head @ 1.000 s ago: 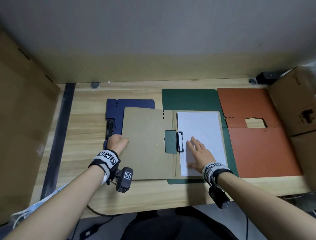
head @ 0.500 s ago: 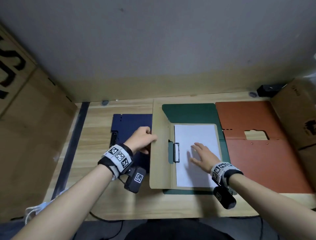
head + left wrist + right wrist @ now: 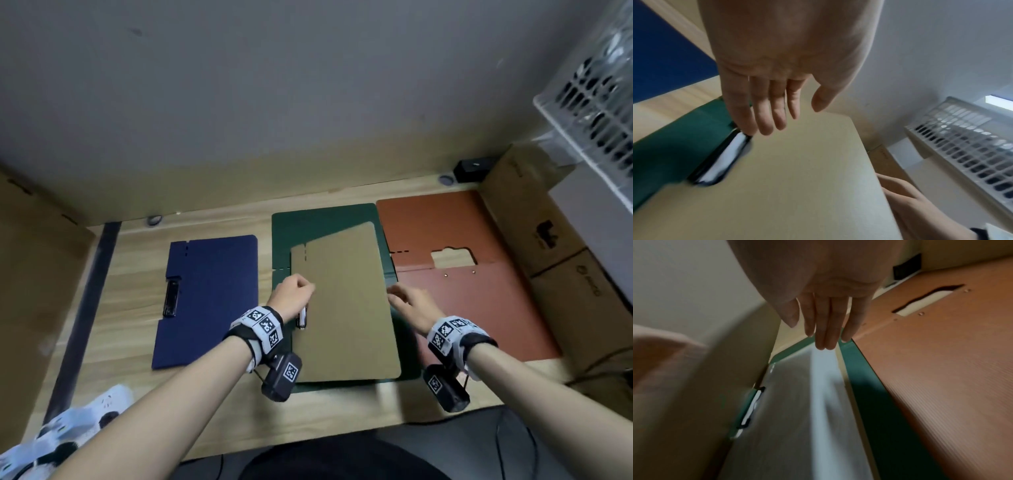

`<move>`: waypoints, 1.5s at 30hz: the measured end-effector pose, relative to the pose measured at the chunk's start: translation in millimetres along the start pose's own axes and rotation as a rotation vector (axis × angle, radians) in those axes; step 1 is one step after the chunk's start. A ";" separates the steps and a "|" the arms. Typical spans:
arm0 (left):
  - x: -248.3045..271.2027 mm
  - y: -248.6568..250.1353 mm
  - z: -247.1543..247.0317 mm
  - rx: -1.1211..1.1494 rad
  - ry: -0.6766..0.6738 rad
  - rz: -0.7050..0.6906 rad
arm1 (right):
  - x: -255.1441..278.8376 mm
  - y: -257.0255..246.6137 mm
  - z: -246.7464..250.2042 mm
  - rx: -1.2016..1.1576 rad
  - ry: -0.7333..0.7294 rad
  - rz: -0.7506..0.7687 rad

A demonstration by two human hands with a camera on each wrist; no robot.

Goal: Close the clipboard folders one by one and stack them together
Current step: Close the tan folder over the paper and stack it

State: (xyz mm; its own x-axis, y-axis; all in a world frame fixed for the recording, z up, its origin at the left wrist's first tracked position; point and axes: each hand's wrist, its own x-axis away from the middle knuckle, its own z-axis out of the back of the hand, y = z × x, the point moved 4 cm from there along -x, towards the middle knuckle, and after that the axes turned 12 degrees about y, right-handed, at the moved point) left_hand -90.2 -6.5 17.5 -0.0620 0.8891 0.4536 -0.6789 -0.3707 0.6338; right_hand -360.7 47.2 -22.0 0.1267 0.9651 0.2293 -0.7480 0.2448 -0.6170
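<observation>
The tan folder (image 3: 346,301) lies on an open green folder (image 3: 325,219) at mid-table. Its cover (image 3: 797,178) is folded over the white paper (image 3: 807,402) and still stands a little raised in the right wrist view. My left hand (image 3: 301,287) hovers with straight fingers (image 3: 764,120) over the cover beside the black clip (image 3: 721,160). My right hand (image 3: 397,298) holds straight fingers (image 3: 826,337) over the paper's right edge, under the falling cover. A shut blue folder (image 3: 209,298) lies to the left. An orange folder (image 3: 472,308) lies open on the right.
Cardboard boxes (image 3: 548,246) stand against the orange folder's right side, with a white slatted crate (image 3: 589,85) above them. A cardboard panel (image 3: 34,274) walls the left. A small black device (image 3: 474,169) sits at the back. A white power strip (image 3: 85,414) lies near left.
The tan cover lay open flat to the left; my left hand has swung it up and over the paper. My right hand slid off the paper to its right edge. The blue folder is uncovered.
</observation>
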 end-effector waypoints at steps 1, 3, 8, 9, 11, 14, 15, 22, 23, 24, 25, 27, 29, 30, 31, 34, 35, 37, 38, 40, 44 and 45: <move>-2.1 -11.7 -4.6 -0.032 0.010 0.028 | 2.0 7.0 -3.5 0.002 0.001 -0.039; -4.0 -35.4 -13.6 -0.098 0.016 0.086 | 4.7 22.8 -14.7 -0.004 -0.013 -0.135; -9.0 -79.4 -38.8 -0.078 -0.014 0.248 | 5.1 37.2 -44.3 0.023 0.022 -0.224; -10.1 -83.6 -43.3 -0.036 -0.020 0.280 | 3.3 36.7 -50.0 0.037 0.022 -0.248; -12.7 -88.1 -48.7 0.045 -0.013 0.330 | -0.8 38.0 -59.0 0.056 0.021 -0.302; -16.8 -92.8 -47.8 0.139 -0.002 0.362 | -10.3 45.8 -70.4 0.014 0.024 -0.347; -17.8 -91.7 -44.7 0.172 0.005 0.355 | -12.5 43.7 -71.5 -0.010 0.024 -0.359; -29.1 -101.5 11.4 0.341 0.051 0.288 | -30.6 -18.9 -79.6 -0.083 0.065 -0.380; -31.7 -106.5 23.7 0.343 0.072 0.278 | -35.8 -31.7 -84.9 -0.096 0.070 -0.361; -35.9 -113.9 36.9 0.348 0.095 0.270 | -42.0 -45.4 -92.0 -0.111 0.072 -0.342; -38.9 -120.4 50.5 0.359 0.116 0.268 | -47.6 -60.3 -99.3 -0.124 0.070 -0.321; -44.5 -135.1 77.9 0.375 0.150 0.275 | -58.2 -90.2 -116.5 -0.138 0.062 -0.287; -50.6 -153.3 104.1 0.384 0.185 0.288 | -67.5 -118.4 -135.8 -0.130 0.034 -0.264; -53.1 -162.8 116.2 0.388 0.207 0.293 | -71.5 -131.1 -146.0 -0.111 0.014 -0.253; -55.2 -172.3 127.9 0.388 0.236 0.293 | -74.2 -143.3 -155.7 -0.085 -0.010 -0.239; -60.0 -199.7 160.8 0.339 0.358 0.298 | -81.4 -175.0 -186.2 0.021 -0.096 -0.205; -60.6 -206.9 171.0 0.298 0.408 0.305 | -83.1 -184.5 -195.3 0.055 -0.123 -0.192; -61.3 -220.5 189.9 0.191 0.508 0.312 | -85.5 -199.5 -214.4 0.090 -0.154 -0.174; -61.0 -219.9 196.1 0.146 0.555 0.297 | -86.3 -204.1 -216.8 0.092 -0.150 -0.168; -62.7 -227.6 204.8 0.158 0.560 0.307 | -86.7 -213.1 -229.5 0.101 -0.143 -0.169; -67.5 -241.3 203.6 0.253 0.479 0.342 | -86.0 -217.2 -242.1 0.115 -0.108 -0.203; -68.2 -243.8 203.0 0.270 0.487 0.340 | -86.3 -216.6 -243.5 0.108 -0.092 -0.216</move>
State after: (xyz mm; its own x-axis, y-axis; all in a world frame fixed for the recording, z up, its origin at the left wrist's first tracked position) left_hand 228.0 -31.3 -40.9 -0.6089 0.7065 0.3607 -0.3594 -0.6511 0.6686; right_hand -51.0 -66.3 -91.5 0.2354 0.8776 0.4176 -0.7760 0.4284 -0.4629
